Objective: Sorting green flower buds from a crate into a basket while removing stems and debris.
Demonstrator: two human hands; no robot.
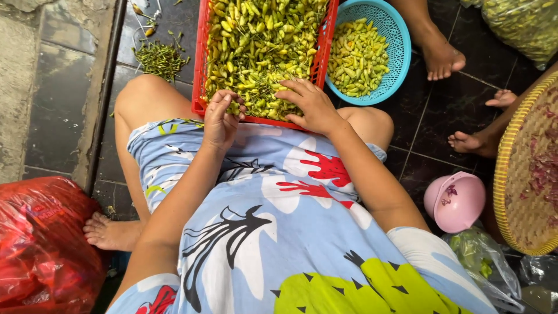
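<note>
Over my patterned dress [279,232], my left hand [221,119] pinches one green chili [235,106] while my right hand [311,104] rests open-fingered on the heap in the red crate [200,70], propped against my knees for reach, blue basket [401,46] just beside.

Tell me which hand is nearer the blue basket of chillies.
Right. The right hand rests on the chillies at the red crate's near right corner, just beside the blue basket. The left hand is at the crate's near left edge, farther off.
</note>
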